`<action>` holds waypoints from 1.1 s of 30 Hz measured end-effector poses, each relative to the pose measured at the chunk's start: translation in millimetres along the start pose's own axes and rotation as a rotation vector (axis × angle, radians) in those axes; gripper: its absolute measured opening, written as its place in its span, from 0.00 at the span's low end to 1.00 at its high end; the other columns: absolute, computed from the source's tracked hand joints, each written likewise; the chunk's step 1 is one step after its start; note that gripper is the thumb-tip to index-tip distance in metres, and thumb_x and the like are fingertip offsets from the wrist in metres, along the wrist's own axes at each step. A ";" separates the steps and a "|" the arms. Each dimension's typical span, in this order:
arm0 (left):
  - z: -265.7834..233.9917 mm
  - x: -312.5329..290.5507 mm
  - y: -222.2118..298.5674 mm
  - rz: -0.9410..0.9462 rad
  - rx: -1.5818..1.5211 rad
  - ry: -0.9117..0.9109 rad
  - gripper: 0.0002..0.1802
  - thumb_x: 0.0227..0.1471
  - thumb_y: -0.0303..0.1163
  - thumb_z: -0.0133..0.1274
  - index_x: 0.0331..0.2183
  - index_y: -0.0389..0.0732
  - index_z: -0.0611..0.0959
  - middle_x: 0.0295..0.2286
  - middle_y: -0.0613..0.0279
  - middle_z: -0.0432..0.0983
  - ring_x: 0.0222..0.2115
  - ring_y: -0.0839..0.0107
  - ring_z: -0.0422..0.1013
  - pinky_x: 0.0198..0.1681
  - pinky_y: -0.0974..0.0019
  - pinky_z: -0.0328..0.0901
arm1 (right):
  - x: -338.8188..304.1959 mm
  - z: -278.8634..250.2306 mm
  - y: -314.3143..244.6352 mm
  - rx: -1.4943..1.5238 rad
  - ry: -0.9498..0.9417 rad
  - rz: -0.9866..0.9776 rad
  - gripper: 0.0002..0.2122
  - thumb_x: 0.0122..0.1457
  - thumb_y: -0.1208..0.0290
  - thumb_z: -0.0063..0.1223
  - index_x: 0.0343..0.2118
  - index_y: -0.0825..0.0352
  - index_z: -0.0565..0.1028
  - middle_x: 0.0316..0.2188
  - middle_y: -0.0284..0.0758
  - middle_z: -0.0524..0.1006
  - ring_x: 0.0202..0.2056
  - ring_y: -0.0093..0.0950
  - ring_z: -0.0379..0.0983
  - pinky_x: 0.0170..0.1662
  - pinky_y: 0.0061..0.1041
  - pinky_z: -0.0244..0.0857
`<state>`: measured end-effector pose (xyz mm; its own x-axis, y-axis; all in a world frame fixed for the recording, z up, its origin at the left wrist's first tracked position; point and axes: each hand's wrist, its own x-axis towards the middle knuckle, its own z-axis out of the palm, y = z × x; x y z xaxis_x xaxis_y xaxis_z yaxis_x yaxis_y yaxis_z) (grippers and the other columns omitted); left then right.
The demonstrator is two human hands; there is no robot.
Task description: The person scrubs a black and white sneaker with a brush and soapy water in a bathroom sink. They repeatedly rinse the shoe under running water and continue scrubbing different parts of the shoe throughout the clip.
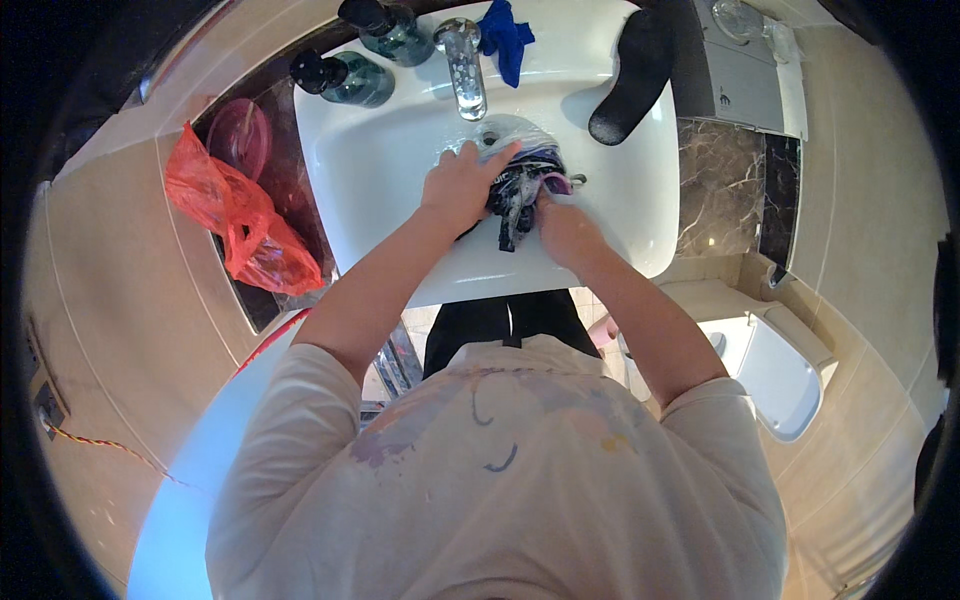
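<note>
A dark, foam-covered fabric item (515, 195) with white marks lies bunched in the white washbasin (370, 170). At its right side a pink-purple curved part (556, 184) shows; what it belongs to I cannot tell. My left hand (462, 188) grips the item's left side, its forefinger stretched over the foamy top. From the right, my right hand (570, 232) holds the item by the pink part, with its fingertips partly hidden. Just beyond the item are the drain (489, 139) and the clear-looking faucet (466, 75), with white suds around the drain.
A black insole-shaped piece (640, 75) with foam at one end lies on the basin's right rim. Two dark-capped pump bottles (395, 35) and a blue cloth (507, 42) flank the faucet. A red plastic bag (240, 220) and a pink bowl (240, 138) are at left.
</note>
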<state>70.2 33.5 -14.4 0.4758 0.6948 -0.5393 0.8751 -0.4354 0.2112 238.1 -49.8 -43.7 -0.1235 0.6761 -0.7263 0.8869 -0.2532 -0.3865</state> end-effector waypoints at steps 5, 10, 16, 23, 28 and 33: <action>-1.0 3.2 -4.2 0.016 -0.005 0.017 0.59 0.34 0.35 0.70 0.62 0.74 0.54 0.43 0.51 0.67 0.41 0.49 0.70 0.41 0.52 0.71 | -6.1 4.6 5.8 -0.102 -0.027 -0.102 0.22 0.63 0.66 0.42 0.60 0.62 0.62 0.33 0.51 0.78 0.36 0.49 0.76 0.42 0.48 0.68; 1.7 8.4 -7.3 -0.014 -0.027 -0.002 0.61 0.33 0.36 0.71 0.63 0.73 0.53 0.41 0.52 0.67 0.40 0.49 0.71 0.40 0.52 0.71 | 7.3 -41.7 15.7 -0.111 0.118 -0.065 0.23 0.63 0.63 0.43 0.61 0.62 0.60 0.31 0.51 0.78 0.34 0.49 0.76 0.40 0.46 0.69; 5.1 8.0 -4.2 -0.023 0.008 0.031 0.64 0.29 0.36 0.73 0.63 0.73 0.52 0.42 0.50 0.67 0.40 0.49 0.71 0.39 0.51 0.72 | 9.6 21.0 7.8 0.225 0.075 -0.115 0.21 0.62 0.63 0.43 0.56 0.67 0.64 0.32 0.56 0.77 0.36 0.53 0.75 0.40 0.48 0.67; 3.6 6.2 -7.1 -0.022 -0.018 0.013 0.65 0.28 0.36 0.73 0.63 0.73 0.52 0.42 0.50 0.67 0.39 0.48 0.71 0.38 0.51 0.72 | -2.6 -55.6 9.3 -0.094 0.042 -0.084 0.17 0.62 0.68 0.41 0.53 0.66 0.64 0.36 0.50 0.79 0.37 0.50 0.77 0.40 0.48 0.70; 4.3 5.7 -6.1 -0.003 -0.018 0.047 0.64 0.29 0.36 0.73 0.63 0.74 0.52 0.42 0.51 0.67 0.39 0.49 0.71 0.39 0.52 0.72 | 17.4 -8.9 5.9 0.039 0.098 -0.022 0.24 0.60 0.70 0.43 0.60 0.67 0.59 0.32 0.53 0.78 0.33 0.51 0.77 0.38 0.47 0.70; 0.0 4.9 -1.1 0.009 0.006 -0.015 0.62 0.31 0.34 0.72 0.62 0.75 0.53 0.42 0.51 0.67 0.40 0.49 0.71 0.39 0.52 0.72 | -7.7 2.1 3.5 0.152 0.002 -0.002 0.28 0.58 0.73 0.38 0.63 0.63 0.55 0.35 0.55 0.77 0.38 0.52 0.76 0.43 0.50 0.68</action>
<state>71.6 37.4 -17.2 0.4825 0.6818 -0.5499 0.8701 -0.4450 0.2117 241.2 -57.4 -40.7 -0.1240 0.6781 -0.7244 0.8091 -0.3535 -0.4695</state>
